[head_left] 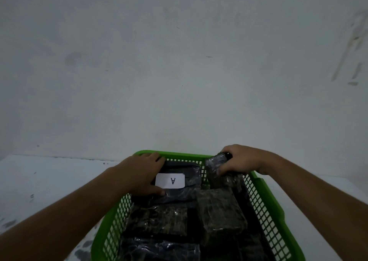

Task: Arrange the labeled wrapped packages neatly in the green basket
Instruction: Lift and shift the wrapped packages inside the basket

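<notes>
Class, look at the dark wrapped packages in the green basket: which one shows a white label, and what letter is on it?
The package at the far left, under the left hand; its label reads A.

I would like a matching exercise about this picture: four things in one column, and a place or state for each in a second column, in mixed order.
Things:
1. left hand
2. right hand
3. white label
4. basket

Places or states:
a. green, with mesh walls, on the white table
b. shows the letter A
c. grips a dark package at the far right corner
d. rests on the package with the label

Pairs: 1-d, 2-c, 3-b, 4-a
</notes>
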`<state>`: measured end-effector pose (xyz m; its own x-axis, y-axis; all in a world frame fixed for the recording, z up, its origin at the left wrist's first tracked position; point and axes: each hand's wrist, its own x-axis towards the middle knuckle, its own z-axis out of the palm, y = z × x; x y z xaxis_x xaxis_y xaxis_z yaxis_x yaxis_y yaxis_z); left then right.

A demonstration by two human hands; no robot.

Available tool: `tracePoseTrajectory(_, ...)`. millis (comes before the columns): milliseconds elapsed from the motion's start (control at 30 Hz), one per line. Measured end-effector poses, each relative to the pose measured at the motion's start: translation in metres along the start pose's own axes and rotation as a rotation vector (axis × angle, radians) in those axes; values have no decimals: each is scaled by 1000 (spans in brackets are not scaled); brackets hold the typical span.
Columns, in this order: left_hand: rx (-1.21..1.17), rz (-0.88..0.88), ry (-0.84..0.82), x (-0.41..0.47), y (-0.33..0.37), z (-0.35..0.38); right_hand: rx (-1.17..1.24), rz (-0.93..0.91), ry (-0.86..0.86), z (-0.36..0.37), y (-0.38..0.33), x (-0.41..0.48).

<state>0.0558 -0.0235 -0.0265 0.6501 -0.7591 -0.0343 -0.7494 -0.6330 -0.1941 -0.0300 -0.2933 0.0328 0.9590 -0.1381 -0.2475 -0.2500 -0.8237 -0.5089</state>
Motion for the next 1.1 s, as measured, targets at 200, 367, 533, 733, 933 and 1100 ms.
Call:
tracePoseTrajectory(200,14,-2,-75,1,1,2,163,-64,32,-12,17,-10)
tracePoseTrajectory(367,-17,0,-104,1,6,-1,261,-117,-20,-10,25,-17)
tracePoseTrajectory(533,-255,37,209,8,23,-16,514,-216,-27,-10,26,-20)
tracePoseTrajectory(733,-1099,-14,124,26,53,-37,624,-291,-45,-4,32,-20)
tracePoseTrajectory(933,-1190,51,99,33,65,-33,784,-253,-126,0,41,-24)
tracePoseTrajectory(1100,-1266,26,152,39,70,-32,599,-219,14,9,43,-23)
